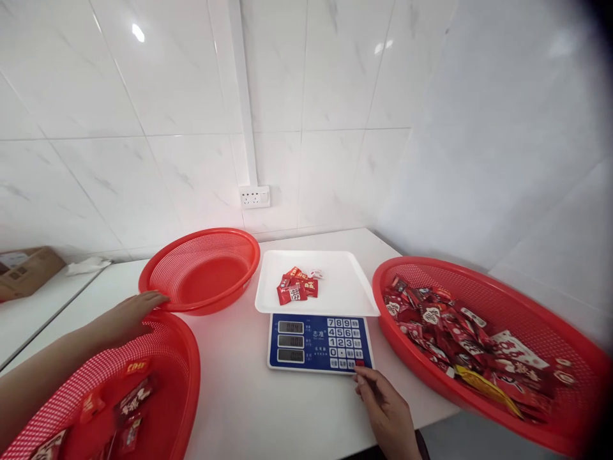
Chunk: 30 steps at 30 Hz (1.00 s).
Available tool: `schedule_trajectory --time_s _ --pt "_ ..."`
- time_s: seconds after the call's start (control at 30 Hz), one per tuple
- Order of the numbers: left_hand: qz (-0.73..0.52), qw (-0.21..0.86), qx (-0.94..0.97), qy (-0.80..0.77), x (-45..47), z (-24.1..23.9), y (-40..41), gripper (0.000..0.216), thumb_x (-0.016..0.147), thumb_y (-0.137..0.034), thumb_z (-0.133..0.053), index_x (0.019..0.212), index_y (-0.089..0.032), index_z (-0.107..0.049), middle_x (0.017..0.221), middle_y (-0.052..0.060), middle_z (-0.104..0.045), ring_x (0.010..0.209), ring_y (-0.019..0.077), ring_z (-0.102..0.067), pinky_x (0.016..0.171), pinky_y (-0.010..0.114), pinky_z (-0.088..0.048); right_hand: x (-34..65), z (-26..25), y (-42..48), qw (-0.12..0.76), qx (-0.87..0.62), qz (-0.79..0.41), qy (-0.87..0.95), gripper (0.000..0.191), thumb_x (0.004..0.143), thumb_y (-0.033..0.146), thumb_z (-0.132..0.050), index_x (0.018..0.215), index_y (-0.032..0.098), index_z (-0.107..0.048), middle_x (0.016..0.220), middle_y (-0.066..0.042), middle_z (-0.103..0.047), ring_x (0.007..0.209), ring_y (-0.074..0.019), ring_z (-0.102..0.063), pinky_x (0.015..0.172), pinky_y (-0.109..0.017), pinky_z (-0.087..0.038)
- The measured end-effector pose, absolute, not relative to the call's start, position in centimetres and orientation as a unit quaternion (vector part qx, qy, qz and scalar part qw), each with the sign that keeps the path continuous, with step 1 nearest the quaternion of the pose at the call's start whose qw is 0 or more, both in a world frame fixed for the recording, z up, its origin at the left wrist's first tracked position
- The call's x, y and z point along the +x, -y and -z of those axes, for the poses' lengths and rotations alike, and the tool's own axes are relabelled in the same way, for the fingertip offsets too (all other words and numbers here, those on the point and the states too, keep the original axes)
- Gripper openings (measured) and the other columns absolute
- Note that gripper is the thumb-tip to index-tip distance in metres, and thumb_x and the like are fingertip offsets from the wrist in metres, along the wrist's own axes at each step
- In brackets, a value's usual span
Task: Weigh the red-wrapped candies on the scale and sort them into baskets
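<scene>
My right hand (385, 409) at the scale's (320, 342) keypad, my left hand (129, 313) on a red basket (184, 377).

My right fingers (360, 378) are loosely curled, grasping nothing, one tip touching the red key at the blue panel's corner; white keys show digits 0–9. My left fingers lie flat and released on the mesh plastic rim. Glossy red candy packets (297, 285) sit on the scale's white square tray (345, 294), their print too small to read, mid-surface (249, 396).
</scene>
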<state>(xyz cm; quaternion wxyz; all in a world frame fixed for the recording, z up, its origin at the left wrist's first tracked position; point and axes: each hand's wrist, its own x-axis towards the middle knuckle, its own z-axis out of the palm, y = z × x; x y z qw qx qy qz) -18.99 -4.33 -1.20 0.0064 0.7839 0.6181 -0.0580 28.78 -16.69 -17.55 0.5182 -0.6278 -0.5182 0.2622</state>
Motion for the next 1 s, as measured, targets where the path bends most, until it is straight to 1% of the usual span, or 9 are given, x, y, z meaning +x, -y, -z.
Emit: schedule_trajectory --time_s 0.17,0.27,0.4,0.53,0.63,0.73,0.83,0.9,1.0 --pt "0.083 -0.012 0.804 -0.589 -18.7 0.1 4.2 0.055 0.068 -0.002 -0.045 0.119 -0.022 -0.054 0.127 0.001 -0.055 0.116 0.0219 -0.048 0.099 0.034 -0.032 28.8 17.6 16.7 0.515 -0.628 -0.256 0.524 0.034 0.077 0.045 -0.055 0.091 0.016 -0.065 0.08 -0.008 -0.069 0.066 -0.0181 -0.065 0.063 -0.026 -0.054" --pt "0.085 -0.011 0.8 -0.594 -19.1 -0.5 4.0 0.058 0.07 0.005 -0.036 0.116 -0.023 -0.056 0.128 0.0 -0.054 0.116 0.0219 -0.047 0.098 0.036 -0.032 28.7 17.4 16.7 0.517 -0.629 -0.252 0.523 0.034 0.077 0.046 -0.054 0.091 0.016 -0.065 0.08 -0.009 -0.069 0.066 -0.0182 -0.064 0.063 -0.026 -0.054" --pt "0.081 -0.013 0.788 -0.61 -21.1 -1.0 3.9 0.064 0.074 0.009 -0.023 0.114 -0.025 -0.059 0.134 0.0 -0.048 0.119 0.0245 -0.045 0.096 0.041 -0.032 28.7 17.2 16.8 0.523 -0.627 -0.259 0.516 0.034 0.076 0.046 -0.056 0.091 0.017 -0.065 0.078 -0.008 -0.069 0.065 -0.0184 -0.065 0.062 -0.026 -0.055" --pt "0.054 0.006 0.774 -0.631 -22.4 -1.8 3.7 0.062 0.076 0.009 -0.023 0.117 -0.023 -0.056 0.137 -0.001 -0.045 0.121 0.0232 -0.042 0.099 0.041 -0.027 28.7 17.2 16.7 0.529 -0.628 -0.258 0.51 0.033 0.074 0.046 -0.057 0.089 0.018 -0.066 0.077 -0.008 -0.069 0.064 -0.0186 -0.065 0.062 -0.026 -0.055" --pt "0.011 -0.006 0.757 -0.654 -20.6 -2.3 3.2 0.048 0.082 -0.001 -0.027 0.116 -0.018 -0.056 0.137 0.003 -0.044 0.127 0.0262 -0.034 0.102 0.046 -0.024 28.8 17.4 16.7 0.527 -0.624 -0.269 0.511 0.033 0.074 0.046 -0.058 0.089 0.018 -0.066 0.078 -0.008 -0.07 0.065 -0.0188 -0.066 0.061 -0.025 -0.055" --pt "-0.032 0.044 0.744 -0.666 -16.3 -2.0 3.0 0.042 0.09 -0.024 -0.026 0.125 -0.016 -0.048 0.137 0.008 -0.044 0.128 0.0271 -0.033 0.103 0.044 -0.028 29.0 17.8 16.6 0.525 -0.621 -0.273 0.513 0.033 0.074 0.046 -0.059 0.09 0.018 -0.066 0.079 -0.008 -0.07 0.068 -0.0192 -0.066 0.062 -0.025 -0.056" --pt "-0.022 0.134 0.778 -0.613 -11.6 -1.0 4.1 0.054 0.086 -0.05 -0.036 0.135 -0.029 -0.033 0.137 0.0 -0.045 0.123 0.0202 -0.043 0.097 0.03 -0.039 29.1 17.9 16.6 0.522 -0.622 -0.273 0.517 0.034 0.074 0.047 -0.058 0.089 0.018 -0.066 0.078 -0.008 -0.07 0.066 -0.0189 -0.066 0.062 -0.025 -0.056" --pt "0.015 0.258 0.79 -0.556 -9.7 -0.3 5.3 0.064 0.082 -0.056 -0.04 0.139 -0.034 -0.022 0.141 -0.001 -0.039 0.125 0.0216 -0.041 0.097 0.031 -0.039 29.0 17.7 16.6 0.521 -0.622 -0.275 0.516 0.034 0.074 0.047 -0.058 0.089 0.018 -0.066 0.078 -0.008 -0.07 0.065 -0.0188 -0.066 0.062 -0.025 -0.056" --pt "0.062 0.348 0.759 -0.546 -9.5 -0.1 6.6 0.06 0.081 -0.06 -0.037 0.136 -0.038 -0.028 0.14 -0.001 -0.041 0.125 0.0244 -0.041 0.096 0.034 -0.04 28.8 17.2 16.7 0.525 -0.624 -0.271 0.511 0.034 0.073 0.048 -0.058 0.087 0.018 -0.067 0.077 -0.008 -0.07 0.065 -0.0188 -0.066 0.06 -0.024 -0.056"
